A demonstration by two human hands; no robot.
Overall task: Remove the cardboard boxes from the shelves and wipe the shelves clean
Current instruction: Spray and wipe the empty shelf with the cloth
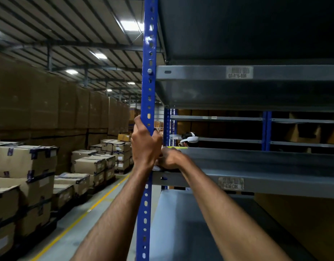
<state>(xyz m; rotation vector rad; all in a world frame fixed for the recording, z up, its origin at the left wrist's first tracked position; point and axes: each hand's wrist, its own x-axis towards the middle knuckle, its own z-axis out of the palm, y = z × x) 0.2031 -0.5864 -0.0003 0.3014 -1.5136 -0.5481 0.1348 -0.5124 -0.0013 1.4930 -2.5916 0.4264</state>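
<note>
Fingers of the left hand wrap the blue upright of the rack. Beside it, the right hand rests curled on the front corner of a grey shelf; whether its fingers grasp anything cannot be told. Taped cardboard boxes stand stacked on the floor across the yellow-lined aisle, well apart from the shelves.

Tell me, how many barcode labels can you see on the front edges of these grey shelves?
2. One barcode label is on the upper shelf's front edge; a worn label is on the shelf edge below, right of the hands. Others may sit out of view.
</note>
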